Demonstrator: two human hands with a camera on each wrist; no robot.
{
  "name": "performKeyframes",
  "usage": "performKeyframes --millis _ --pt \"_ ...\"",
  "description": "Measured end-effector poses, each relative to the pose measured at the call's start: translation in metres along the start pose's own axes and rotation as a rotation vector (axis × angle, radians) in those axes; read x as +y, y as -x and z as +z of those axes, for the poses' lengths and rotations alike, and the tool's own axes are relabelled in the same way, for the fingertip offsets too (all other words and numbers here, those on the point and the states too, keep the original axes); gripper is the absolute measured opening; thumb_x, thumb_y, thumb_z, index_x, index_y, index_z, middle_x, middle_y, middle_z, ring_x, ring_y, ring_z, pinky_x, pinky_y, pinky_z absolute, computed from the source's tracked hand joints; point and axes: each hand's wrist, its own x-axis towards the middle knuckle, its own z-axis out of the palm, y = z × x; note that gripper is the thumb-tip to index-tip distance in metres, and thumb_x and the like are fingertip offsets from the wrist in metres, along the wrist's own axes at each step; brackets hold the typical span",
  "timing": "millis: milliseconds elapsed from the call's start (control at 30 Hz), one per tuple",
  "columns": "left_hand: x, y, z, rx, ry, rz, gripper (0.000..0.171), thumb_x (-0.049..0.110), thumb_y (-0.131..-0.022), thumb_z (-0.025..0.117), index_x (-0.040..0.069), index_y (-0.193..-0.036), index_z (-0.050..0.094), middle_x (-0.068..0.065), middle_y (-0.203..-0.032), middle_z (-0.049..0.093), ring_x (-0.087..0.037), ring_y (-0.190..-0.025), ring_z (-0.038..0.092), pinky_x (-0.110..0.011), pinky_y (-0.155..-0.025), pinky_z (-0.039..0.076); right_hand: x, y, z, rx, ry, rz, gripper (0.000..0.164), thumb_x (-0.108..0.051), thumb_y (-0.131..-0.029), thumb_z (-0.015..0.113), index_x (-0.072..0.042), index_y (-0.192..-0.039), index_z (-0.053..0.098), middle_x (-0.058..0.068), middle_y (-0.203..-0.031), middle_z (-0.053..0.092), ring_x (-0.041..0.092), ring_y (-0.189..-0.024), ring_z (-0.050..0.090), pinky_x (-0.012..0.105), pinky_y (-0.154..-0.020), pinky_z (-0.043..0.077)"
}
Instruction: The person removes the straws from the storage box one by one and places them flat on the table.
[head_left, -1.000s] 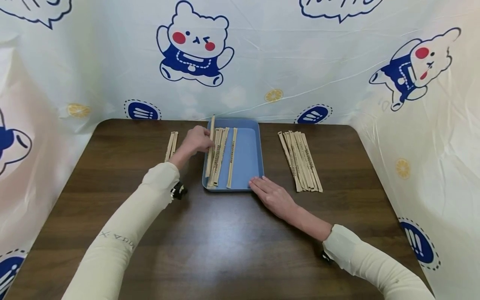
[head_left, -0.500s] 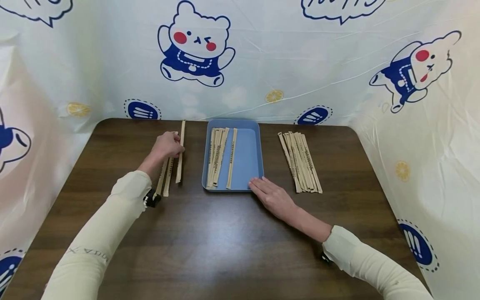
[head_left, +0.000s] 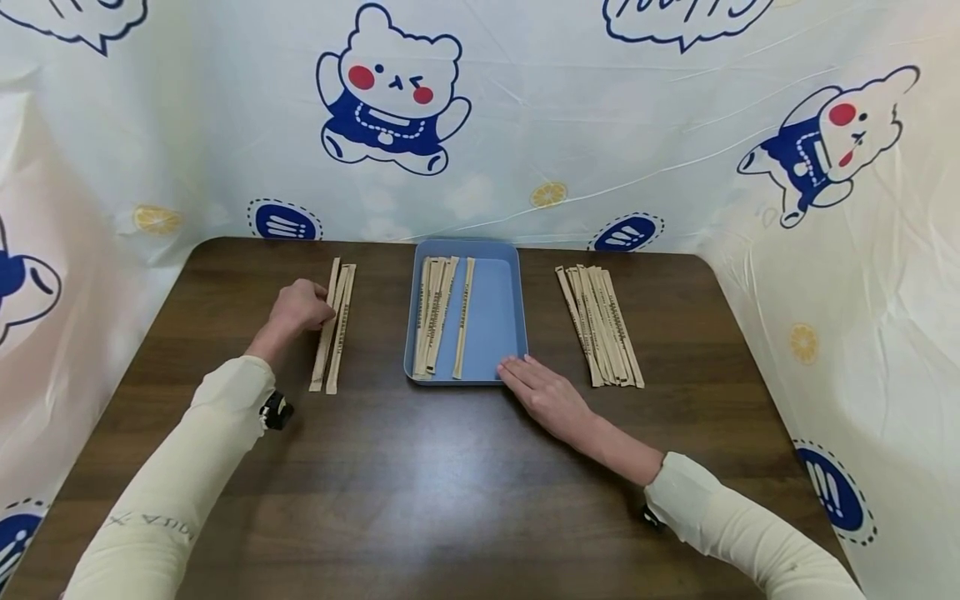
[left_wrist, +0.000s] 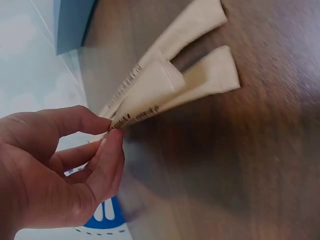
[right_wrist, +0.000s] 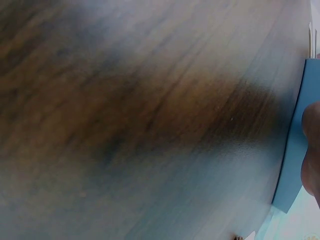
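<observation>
My left hand (head_left: 302, 305) is at the left of the table, pinching a paper-wrapped stick (left_wrist: 150, 87) between thumb and fingertips. Beneath and beside it lie two more paper-wrapped sticks (head_left: 341, 342), their flat ends splayed in the left wrist view. A blue tray (head_left: 495, 317) stands at the back middle. Inside are a bunch of similar wrapped sticks (head_left: 433, 317) along its left side and a single one (head_left: 463, 321) apart from them. The right hand (head_left: 546, 392) rests with straight fingers against the tray's near right corner; only part of it shows in the right wrist view.
To the right of the tray lies a fanned pile of wrapped sticks (head_left: 600, 325). The brown wooden table (head_left: 420, 483) ends at the back against a printed curtain (head_left: 525, 108), which also hangs along both sides.
My left hand has moved left from over the tray's left edge, carrying the wrapped stick to the sticks on the left. The right hand and the tray have stayed in place.
</observation>
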Motion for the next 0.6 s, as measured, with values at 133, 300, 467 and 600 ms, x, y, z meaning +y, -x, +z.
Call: performKeyframes --millis 133,300,467,600 --pt "-0.0058 0.0003 0.0027 -0.015 -0.013 -0.026 0.045 0.005 -0.078 0.055 -0.012 -0.12 0.053 -0.029 -0.108 0.057 -0.02 -0.068 0.061 -0.026 -0.055 0.051 -0.0004 0.0 -0.0003 -0.001 -0.001 -0.002 0.033 -0.002 -0.094 0.042 0.004 -0.125 0.054 0.018 -0.125 0.054 0.025 -0.119 0.048 0.039 -0.101 0.035" --pt "-0.0075 0.0008 0.0048 -0.021 -0.006 -0.054 0.047 0.005 -0.08 0.055 -0.011 -0.124 0.05 -0.03 -0.115 0.053 -0.024 -0.075 0.062 -0.027 -0.057 0.052 -0.001 -0.0004 -0.0005 0.004 0.002 0.001 0.033 -0.002 -0.094 0.044 0.004 -0.125 0.054 0.017 -0.124 0.055 0.025 -0.118 0.049 0.039 -0.101 0.036" --pt "-0.0074 0.0018 0.0047 -0.017 -0.003 -0.056 0.049 0.005 -0.08 0.056 -0.011 -0.125 0.048 -0.03 -0.115 0.053 -0.024 -0.074 0.062 -0.028 -0.057 0.052 -0.0009 -0.0008 -0.0006 0.012 0.005 0.0 0.033 -0.001 -0.093 0.045 0.004 -0.124 0.055 0.017 -0.123 0.055 0.025 -0.117 0.049 0.039 -0.1 0.036" --pt "-0.0048 0.0028 0.0028 -0.014 -0.004 -0.048 0.051 0.01 -0.082 0.058 -0.011 -0.127 0.046 -0.031 -0.119 0.051 -0.03 -0.083 0.062 -0.037 -0.069 0.052 -0.0007 -0.001 -0.0006 0.01 0.003 -0.001 0.033 -0.001 -0.094 0.044 0.004 -0.124 0.055 0.017 -0.123 0.056 0.025 -0.117 0.049 0.039 -0.101 0.036"
